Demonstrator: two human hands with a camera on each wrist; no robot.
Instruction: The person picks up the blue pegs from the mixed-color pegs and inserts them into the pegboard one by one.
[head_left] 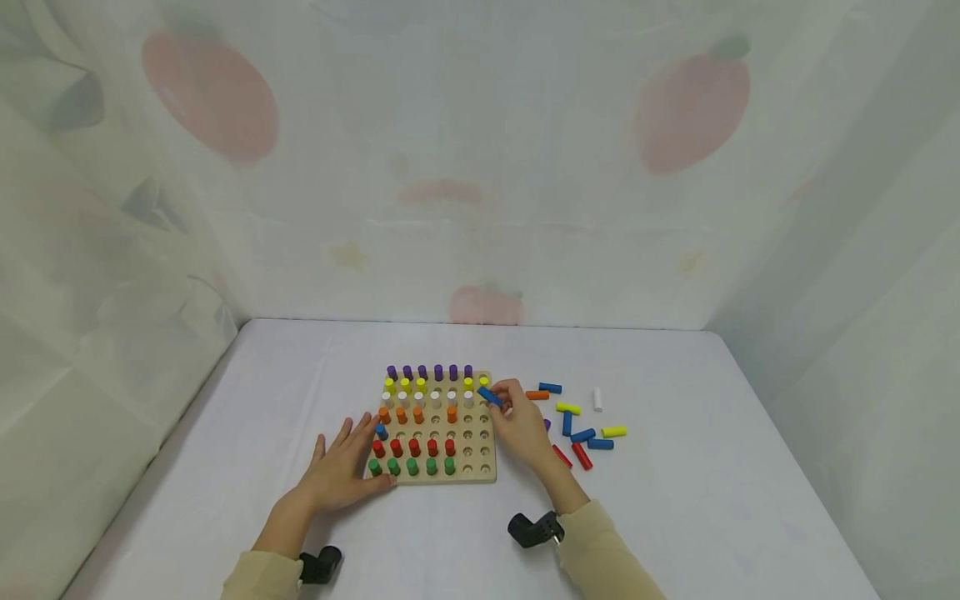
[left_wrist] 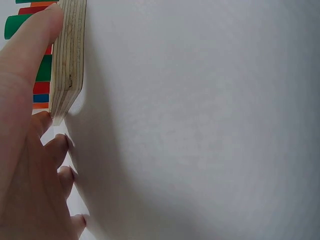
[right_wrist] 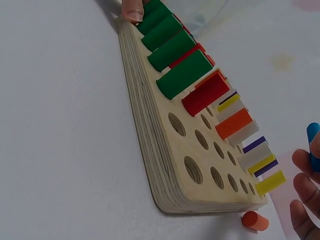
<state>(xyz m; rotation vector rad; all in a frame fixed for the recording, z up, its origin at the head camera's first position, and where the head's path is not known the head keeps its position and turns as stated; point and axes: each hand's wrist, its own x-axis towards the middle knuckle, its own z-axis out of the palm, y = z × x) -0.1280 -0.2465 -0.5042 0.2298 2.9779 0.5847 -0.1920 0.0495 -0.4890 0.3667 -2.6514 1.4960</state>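
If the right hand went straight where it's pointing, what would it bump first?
Probably the rightmost yellow cylindrical peg standing in the tan wooden board, just past the blue cylindrical peg the right hand pinches; height is unclear, so it might pass over.

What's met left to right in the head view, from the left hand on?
Left hand, rectangular wooden pegboard, right hand pinching blue cylindrical peg, loose yellow cylindrical peg, loose white cylindrical peg, rightmost yellow cylindrical peg.
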